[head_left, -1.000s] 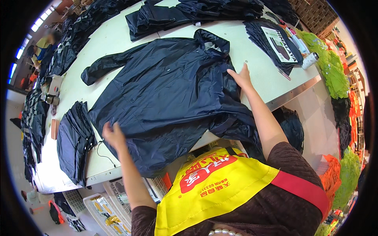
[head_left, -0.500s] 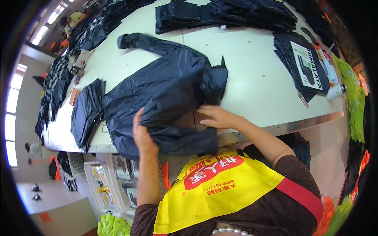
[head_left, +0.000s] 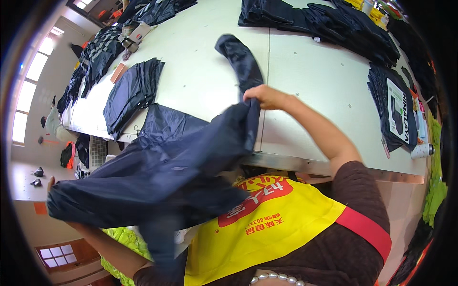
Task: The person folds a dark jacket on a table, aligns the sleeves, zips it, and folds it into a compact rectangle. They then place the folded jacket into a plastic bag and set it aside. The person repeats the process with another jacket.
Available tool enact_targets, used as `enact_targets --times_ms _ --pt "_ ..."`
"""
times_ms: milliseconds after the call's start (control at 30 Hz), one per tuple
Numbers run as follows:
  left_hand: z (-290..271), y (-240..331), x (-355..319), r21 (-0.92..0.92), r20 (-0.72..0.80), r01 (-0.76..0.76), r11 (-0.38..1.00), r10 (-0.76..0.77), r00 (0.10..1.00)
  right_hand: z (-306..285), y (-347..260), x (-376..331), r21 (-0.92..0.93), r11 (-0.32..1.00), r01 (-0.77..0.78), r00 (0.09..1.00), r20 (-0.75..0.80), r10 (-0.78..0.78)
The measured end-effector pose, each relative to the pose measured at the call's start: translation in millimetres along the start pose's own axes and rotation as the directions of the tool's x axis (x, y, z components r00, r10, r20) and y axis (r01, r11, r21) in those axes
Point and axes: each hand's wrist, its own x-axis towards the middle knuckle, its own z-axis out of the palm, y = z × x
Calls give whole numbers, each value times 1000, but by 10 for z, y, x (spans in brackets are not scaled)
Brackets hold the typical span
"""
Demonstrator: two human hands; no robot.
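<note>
Dark navy shiny jacket (head_left: pixel 162 167) is stretching between right hand (head_left: pixel 261 97), fingers pinching its hem at 12 o'clock, and left hand (head_left: pixel 55 202), grip hidden; keeping it taut would help.

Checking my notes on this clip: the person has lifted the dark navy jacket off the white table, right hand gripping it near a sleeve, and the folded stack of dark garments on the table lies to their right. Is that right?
Not quite. In the head view the folded stack of dark garments lies on the white table to the person's left, not right. The rest stands: the dark navy jacket is lifted, with the right hand gripping it near a sleeve.
</note>
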Motion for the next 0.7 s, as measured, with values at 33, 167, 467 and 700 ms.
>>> enact_targets --times_ms 33,167,467,700 --pt "-236 -37 124 50 -8 2 999 -1 1000 -215 -172 82 4 999 -40 999 10 40" --pt "-452 -473 327 108 7 57 993 -58 998 -1245 -1810 325 -251 966 60 998 14 -58" --pt "1302 289 1524 -155 116 -177 972 196 974 -1471 -2550 -30 310 856 -414 884 361 297" --pt "3412 2965 1463 -657 35 -330 677 465 885 -758 -1797 -1861 532 244 -811 345 99 933"
